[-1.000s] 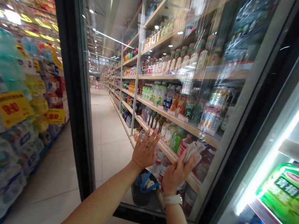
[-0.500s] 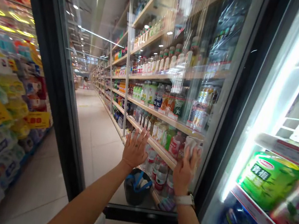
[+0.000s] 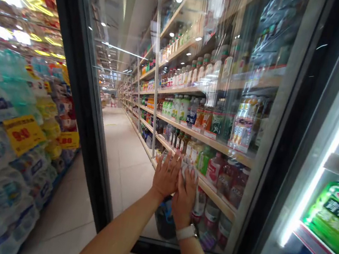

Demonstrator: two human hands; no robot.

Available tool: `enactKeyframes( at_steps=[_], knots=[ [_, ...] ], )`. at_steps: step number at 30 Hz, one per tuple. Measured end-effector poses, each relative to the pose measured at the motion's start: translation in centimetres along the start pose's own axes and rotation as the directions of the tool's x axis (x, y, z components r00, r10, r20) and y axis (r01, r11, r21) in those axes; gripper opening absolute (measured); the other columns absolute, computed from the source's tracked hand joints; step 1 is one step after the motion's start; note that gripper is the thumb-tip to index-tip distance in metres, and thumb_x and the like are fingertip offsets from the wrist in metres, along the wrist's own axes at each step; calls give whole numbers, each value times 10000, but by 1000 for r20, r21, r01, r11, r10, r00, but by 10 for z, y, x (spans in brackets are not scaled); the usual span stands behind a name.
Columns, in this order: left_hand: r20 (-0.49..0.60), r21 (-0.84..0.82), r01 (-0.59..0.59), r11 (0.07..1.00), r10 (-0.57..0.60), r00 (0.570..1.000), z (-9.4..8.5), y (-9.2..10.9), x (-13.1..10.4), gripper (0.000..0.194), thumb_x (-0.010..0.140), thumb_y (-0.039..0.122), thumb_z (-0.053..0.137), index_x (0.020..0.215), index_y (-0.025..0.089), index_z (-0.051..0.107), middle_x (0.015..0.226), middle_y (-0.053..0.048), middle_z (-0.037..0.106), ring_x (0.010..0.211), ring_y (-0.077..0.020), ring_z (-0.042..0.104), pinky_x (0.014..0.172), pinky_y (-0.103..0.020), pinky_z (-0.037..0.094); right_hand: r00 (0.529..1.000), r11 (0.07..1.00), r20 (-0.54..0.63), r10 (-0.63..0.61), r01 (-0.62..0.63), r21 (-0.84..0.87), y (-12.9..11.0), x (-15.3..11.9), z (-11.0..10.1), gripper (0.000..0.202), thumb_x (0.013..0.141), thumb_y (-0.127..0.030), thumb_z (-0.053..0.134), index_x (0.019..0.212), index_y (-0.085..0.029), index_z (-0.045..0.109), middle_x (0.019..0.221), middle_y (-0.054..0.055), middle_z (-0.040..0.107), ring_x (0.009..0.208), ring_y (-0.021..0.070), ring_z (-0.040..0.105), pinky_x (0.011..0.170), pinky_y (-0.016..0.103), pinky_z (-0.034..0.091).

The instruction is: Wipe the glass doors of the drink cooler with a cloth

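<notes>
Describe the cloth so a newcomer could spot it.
Find the black-framed glass door. In its lower half, beside the left hand, is the right hand with a pale watch strap, partly covering the cloth. It's whitish and crumpled, unlike the labelled bottles behind the glass.

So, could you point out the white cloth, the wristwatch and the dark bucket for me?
White cloth [image 3: 186,163]: head view, on its crumpled upper part.
Wristwatch [image 3: 184,232]: head view, on its pale band.
Dark bucket [image 3: 164,227]: head view, on its outer side.
</notes>
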State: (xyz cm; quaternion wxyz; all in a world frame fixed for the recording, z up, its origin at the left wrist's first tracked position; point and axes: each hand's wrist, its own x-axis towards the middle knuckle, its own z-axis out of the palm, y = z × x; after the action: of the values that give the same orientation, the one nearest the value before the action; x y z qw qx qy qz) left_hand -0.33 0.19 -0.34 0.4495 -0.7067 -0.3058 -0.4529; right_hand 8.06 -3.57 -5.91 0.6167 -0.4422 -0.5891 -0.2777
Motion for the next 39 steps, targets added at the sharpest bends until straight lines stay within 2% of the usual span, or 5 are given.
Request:
enactKeyframes(
  at_steps=[4,13,18,27,39],
  knots=[
    [19,-21,18,1000,-17,1000,-2,0,2,705,814,203,473,1498,115,328,1490,-126,448,1490,-236,178,1229,-470,133,1000,997,26,-13,15,-69,26,4,-18,574,935,-74,334,1470,-271,399,1454,102,503,1468,224,268,1158,542,312],
    [23,-61,25,998,-24,999,-9,1,6,746,789,221,478,1510,123,311,1496,-111,443,1491,-234,166,1236,-452,98,884,900,-290,367,-417,-131,116,35,-86,529,936,-214,321,1445,-153,449,1539,165,361,1468,276,262,1169,569,256],
    [40,-77,27,997,-24,999,-12,3,6,706,842,273,456,1515,131,299,1516,-108,411,1492,-240,161,1237,-454,75,864,888,-278,419,-454,-74,73,35,-63,538,953,-215,296,1482,-176,388,1557,149,336,1467,267,263,1163,539,293],
    [37,-93,32,995,-29,999,-5,0,0,568,930,210,409,1491,142,347,1513,-127,398,1483,-202,181,1238,-446,76,997,998,69,33,-36,49,-9,10,-11,568,959,-106,301,1506,-259,333,1465,81,499,1432,185,347,1188,475,297],
    [61,-111,55,992,-48,997,-6,2,5,692,870,258,475,1526,163,274,1530,-103,381,1480,-248,195,1236,-460,69,901,888,-291,322,-394,-237,118,37,-98,535,963,-257,329,1473,-108,394,1461,210,406,1398,304,362,1125,538,330]
  ],
)
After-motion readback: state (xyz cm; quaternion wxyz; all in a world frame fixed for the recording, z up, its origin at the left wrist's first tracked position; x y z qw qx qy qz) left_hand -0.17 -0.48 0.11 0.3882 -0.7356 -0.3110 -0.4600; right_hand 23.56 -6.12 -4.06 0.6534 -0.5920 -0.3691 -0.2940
